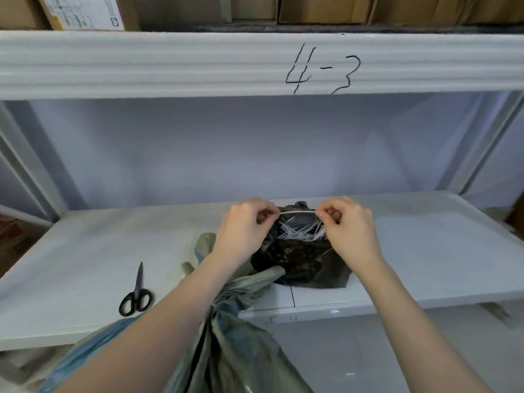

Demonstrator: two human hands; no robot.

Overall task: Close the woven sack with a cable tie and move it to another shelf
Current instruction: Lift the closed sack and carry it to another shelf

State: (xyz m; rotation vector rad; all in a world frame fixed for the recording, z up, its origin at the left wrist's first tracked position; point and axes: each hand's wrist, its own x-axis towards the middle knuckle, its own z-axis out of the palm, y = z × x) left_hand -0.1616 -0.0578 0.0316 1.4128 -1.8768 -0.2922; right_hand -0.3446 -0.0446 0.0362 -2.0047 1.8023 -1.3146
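Above the shelf board [85, 251], at about twelve o'clock from the sack's gathered neck, you are holding a white cable tie [297, 212] stretched level between both hands. Your left hand [243, 228] is pinching its nine o'clock end between thumb and forefinger, the other fingers curled in; your right hand [348, 225] is pinching the three o'clock end the same way. So the tie's long axis is running straight across, nine to three, and it is hanging over the black plastic bag [300, 259] of spare ties, not over the sack.

The woven sack [226, 350] is leaning against the shelf's front edge at six o'clock from your hands, its bunched neck [224, 304] lying under your left forearm. That neck is running roughly from six toward twelve, crosswise to the tie, which suits wrapping. Your left hand is looking the nearer one to it, so you will probably be bringing the tie back toward yourself and down. The scissors [136, 296] are lying on the shelf at eight o'clock from your left hand, well apart from the sack.
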